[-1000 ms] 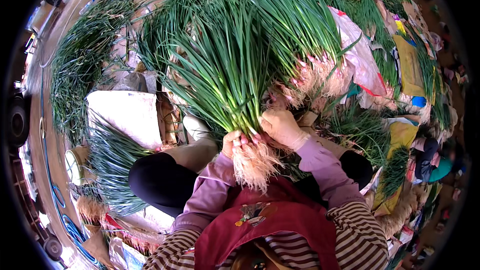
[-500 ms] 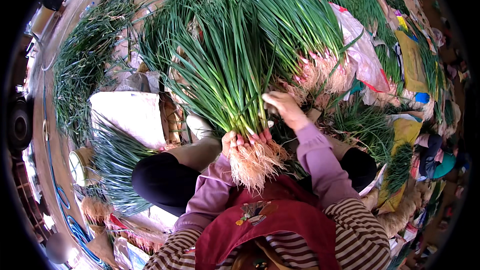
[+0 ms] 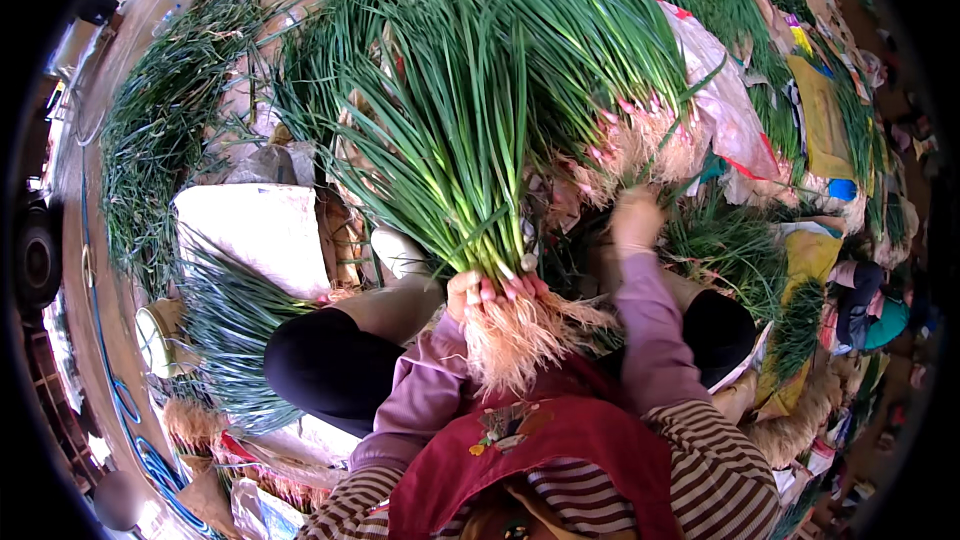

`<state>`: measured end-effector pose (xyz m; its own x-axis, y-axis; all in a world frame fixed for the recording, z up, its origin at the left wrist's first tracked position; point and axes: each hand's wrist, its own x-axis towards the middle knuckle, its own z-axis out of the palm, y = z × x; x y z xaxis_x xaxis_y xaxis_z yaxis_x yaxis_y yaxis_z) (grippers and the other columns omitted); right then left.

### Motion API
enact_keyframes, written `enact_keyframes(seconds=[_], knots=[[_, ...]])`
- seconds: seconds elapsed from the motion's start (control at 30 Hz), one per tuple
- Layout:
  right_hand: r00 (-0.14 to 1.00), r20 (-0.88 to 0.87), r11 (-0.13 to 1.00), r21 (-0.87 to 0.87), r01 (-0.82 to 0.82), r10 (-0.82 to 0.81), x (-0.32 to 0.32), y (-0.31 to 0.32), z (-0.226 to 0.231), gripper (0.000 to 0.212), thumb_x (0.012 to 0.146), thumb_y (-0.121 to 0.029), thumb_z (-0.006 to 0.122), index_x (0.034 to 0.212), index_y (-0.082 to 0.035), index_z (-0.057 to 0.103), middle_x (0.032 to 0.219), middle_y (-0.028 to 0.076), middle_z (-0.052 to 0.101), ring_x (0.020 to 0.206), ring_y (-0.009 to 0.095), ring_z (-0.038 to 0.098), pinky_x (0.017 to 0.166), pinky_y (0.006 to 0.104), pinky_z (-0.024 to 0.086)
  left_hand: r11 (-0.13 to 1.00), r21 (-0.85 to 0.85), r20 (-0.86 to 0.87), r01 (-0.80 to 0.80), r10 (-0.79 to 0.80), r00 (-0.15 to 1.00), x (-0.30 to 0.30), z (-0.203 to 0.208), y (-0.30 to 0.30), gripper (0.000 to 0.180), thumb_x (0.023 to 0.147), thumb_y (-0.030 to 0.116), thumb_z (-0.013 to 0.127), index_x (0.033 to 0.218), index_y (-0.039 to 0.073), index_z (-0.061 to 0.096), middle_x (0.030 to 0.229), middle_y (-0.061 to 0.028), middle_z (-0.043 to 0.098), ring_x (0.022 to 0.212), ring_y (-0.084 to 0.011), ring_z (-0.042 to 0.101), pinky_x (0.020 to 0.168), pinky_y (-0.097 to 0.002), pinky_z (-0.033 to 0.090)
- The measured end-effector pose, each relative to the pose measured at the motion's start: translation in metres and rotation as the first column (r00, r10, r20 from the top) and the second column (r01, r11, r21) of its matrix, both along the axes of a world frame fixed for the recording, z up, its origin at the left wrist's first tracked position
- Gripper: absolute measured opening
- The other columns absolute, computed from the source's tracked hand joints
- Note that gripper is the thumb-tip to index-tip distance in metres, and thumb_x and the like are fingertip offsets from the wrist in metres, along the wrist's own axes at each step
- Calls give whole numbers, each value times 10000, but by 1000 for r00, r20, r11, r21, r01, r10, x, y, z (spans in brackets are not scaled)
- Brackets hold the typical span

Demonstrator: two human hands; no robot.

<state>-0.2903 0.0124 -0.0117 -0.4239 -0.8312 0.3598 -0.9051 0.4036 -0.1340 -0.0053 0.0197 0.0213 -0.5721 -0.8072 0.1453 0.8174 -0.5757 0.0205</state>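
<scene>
My left hand (image 3: 462,292) is closed round the lower stems of a thick bunch of spring onions (image 3: 465,175) above my lap. The pinkish bulbs show at my fingers, pale roots (image 3: 520,335) hang toward me, and the long green leaves fan away. To the right, my right hand (image 3: 637,222) is smeared by motion, so its fingers cannot be made out. It is nearest the root ends of a larger pile of spring onions (image 3: 590,50), whose roots (image 3: 645,145) lie just beyond it.
Loose green leaves (image 3: 165,140) are heaped at the far left. A white sack-like pad (image 3: 250,235) and more spring onions (image 3: 235,330) lie by my left knee. A white-and-red plastic sheet (image 3: 720,100) borders the pile. Another person (image 3: 860,305) is at the right edge.
My right hand has moved away from the bunch, to the right, toward the pile's roots. My left hand keeps its hold; some roots of the bunch now spread farther right.
</scene>
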Motion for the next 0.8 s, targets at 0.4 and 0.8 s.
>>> enact_keyframes(seconds=[0.4,0.8], knots=[[929,6,857,384,-344,370,84,-72,43,209,772,-148,607,947,-46,558,916,97,582,863,243,576,748,404,422,991,-18,123,130,-127,984,3,-19,-5,371,816,350,486,657,54,642,865,-163,649,910,-387,575,870,-534,422],[427,860,812,449,-373,-279,34,-66,107,180,889,-174,560,1003,-63,644,825,62,630,738,142,562,678,303,452,995,-22,-4,96,-96,995,-2,5,-7,364,829,356,477,664,76,643,857,-172,641,902,-410,563,863,-546,410]])
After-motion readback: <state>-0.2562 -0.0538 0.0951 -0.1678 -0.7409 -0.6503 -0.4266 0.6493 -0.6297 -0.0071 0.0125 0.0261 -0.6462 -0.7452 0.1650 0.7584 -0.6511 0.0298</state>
